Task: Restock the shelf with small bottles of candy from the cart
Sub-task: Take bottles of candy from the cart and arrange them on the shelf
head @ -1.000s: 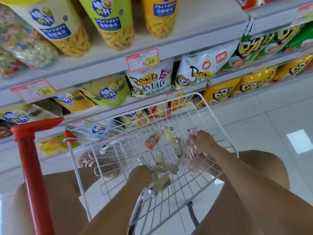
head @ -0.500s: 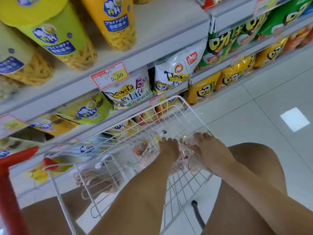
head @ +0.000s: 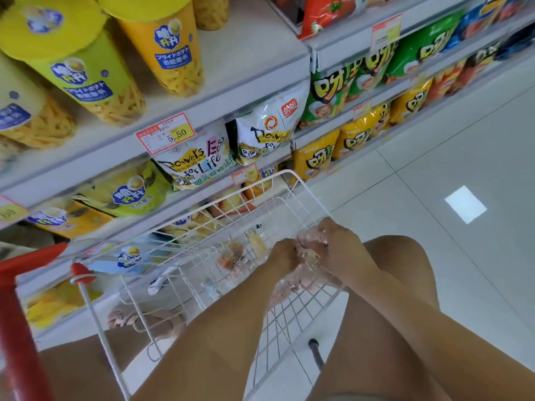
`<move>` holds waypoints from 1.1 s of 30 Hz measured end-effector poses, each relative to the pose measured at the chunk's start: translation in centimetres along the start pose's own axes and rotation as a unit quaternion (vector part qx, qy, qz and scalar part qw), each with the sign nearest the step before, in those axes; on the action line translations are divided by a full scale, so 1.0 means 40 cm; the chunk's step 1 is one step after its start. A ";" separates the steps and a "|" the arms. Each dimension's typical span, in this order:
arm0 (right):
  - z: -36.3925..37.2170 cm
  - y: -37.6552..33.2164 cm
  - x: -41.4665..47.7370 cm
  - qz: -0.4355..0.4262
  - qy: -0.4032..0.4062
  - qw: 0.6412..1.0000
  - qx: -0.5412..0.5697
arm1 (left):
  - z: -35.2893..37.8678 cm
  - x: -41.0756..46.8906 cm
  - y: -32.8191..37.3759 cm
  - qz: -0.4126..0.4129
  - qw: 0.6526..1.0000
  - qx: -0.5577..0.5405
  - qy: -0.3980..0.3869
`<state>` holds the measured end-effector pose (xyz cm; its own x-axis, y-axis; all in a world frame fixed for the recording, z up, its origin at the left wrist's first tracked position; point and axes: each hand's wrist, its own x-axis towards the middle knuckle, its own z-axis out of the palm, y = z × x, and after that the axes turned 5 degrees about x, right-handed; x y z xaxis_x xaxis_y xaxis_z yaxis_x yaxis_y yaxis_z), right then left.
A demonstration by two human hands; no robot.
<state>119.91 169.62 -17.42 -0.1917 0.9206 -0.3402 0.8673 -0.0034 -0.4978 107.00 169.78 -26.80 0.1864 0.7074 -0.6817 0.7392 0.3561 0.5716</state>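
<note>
Both my hands are down inside the white wire cart basket. My right hand grips a bunch of small clear candy bottles with silver caps. My left hand meets it from the left and holds the same bunch. More small bottles lie loose on the basket floor, some with yellow, some with orange and pink candy. The shelf with snack goods rises just behind the cart.
Tall yellow and orange snack tubs stand on the upper shelf, chip bags fill the lower ones. The cart's red handle is at the left. My knees flank the basket. White tiled floor stretches to the right.
My left hand moved from the near side of the basket forward to join my right hand on the bunch of bottles. The view swung right and tilted.
</note>
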 end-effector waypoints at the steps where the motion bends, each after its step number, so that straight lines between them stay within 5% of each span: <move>1: -0.011 -0.010 -0.002 0.007 0.007 1.000 0.029 | -0.014 -0.014 -0.016 0.004 1.000 -0.027 0.013; 5: -0.064 -0.067 0.002 0.001 0.064 0.990 0.122 | -0.114 -0.119 -0.052 -0.001 0.988 -0.137 0.069; 11: -0.139 -0.266 -0.039 -0.083 0.111 0.952 0.274 | -0.310 -0.368 -0.055 0.045 0.967 -0.157 0.197; 17: -0.258 -0.544 -0.127 -0.270 0.141 0.903 0.304 | -0.522 -0.658 -0.066 0.159 0.863 -0.325 0.354; 21: -0.268 -0.646 -0.128 -0.287 0.136 0.897 0.308 | -0.529 -0.690 -0.117 0.075 0.896 -0.197 0.390; 24: -0.233 -0.647 -0.097 -0.266 0.105 0.921 0.266 | -0.474 -0.663 -0.165 0.007 0.935 -0.112 0.336; 33: -0.059 -0.520 -0.005 -0.171 0.000 0.980 0.099 | -0.404 -0.497 -0.260 -0.134 0.965 0.072 0.216</move>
<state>102.98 170.44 -5.11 -0.4559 0.8810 -0.1263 0.6461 0.2300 -0.7278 85.13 161.88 -11.80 -0.2873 0.8017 -0.5242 0.8117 0.4943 0.3111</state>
